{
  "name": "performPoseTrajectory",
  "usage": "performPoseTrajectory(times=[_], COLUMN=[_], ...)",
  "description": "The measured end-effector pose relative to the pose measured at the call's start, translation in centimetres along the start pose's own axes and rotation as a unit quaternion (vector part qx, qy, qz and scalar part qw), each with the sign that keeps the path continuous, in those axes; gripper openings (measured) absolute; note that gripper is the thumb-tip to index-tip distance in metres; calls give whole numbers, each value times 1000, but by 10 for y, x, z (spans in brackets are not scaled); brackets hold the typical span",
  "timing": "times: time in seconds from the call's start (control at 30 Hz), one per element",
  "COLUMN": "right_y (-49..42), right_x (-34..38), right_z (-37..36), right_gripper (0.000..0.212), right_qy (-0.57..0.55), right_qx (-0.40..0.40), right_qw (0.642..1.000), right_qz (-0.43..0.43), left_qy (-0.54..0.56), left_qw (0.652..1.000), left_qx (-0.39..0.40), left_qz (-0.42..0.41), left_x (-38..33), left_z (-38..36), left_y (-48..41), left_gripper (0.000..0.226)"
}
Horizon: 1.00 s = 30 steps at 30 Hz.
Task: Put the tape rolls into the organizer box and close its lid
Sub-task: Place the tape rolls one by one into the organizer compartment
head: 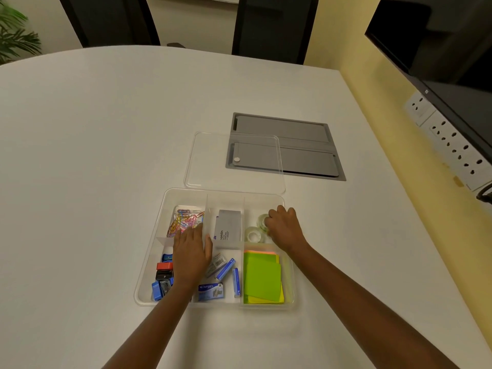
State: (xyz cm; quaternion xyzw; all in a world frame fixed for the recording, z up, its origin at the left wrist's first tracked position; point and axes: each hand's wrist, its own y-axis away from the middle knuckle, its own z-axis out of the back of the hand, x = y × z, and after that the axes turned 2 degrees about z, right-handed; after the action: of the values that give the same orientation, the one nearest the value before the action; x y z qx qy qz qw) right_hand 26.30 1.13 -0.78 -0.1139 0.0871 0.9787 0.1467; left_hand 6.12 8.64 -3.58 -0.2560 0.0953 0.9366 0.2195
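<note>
The clear plastic organizer box [149, 265] sits open on the white table. Its clear lid [202, 158] lies flat just behind it. Two clear tape rolls lie in the far right compartment: one roll [252, 233] nearer me and another roll [262, 219] behind it. My right hand [284, 227] is inside that compartment with fingers curled over the rolls; what the fingers grip is hidden. My left hand [192, 255] rests flat, fingers apart, over the middle-left compartments, holding nothing.
Other compartments hold coloured paper clips [183, 218], a grey stamp pad box [228, 230], sharpeners [163, 278], staple boxes [211, 290] and green sticky notes [262, 278]. A grey cable hatch [306, 145] is set in the table behind the lid. Wall sockets [450, 145] are at right.
</note>
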Motion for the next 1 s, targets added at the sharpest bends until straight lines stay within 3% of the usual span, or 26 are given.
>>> performPoseTrajectory(times=[0.23,0.6,0.77,1.0], right_y=[-21,-27,-28,-35], right_x=[-5,-2,1,10], right_z=[-12,-13,-11,-10], right_gripper=[24,28,43,38], right_qy=[-36,-46,-61,-85], right_qx=[5,4,-24,-21], right_qw=[999,999,997,995], right_qz=[18,-22,-33,-57], left_qy=[11,7,8,-2], left_qw=[1000,1000,1000,1000], left_qx=[-6,-8,-9,-7], left_qz=[0,-2,-2,-2], left_x=[1,3,3,2], left_z=[-2,-4,-4,-3], left_y=[0,-1,-1,-1], left_gripper=[56,54,55,55])
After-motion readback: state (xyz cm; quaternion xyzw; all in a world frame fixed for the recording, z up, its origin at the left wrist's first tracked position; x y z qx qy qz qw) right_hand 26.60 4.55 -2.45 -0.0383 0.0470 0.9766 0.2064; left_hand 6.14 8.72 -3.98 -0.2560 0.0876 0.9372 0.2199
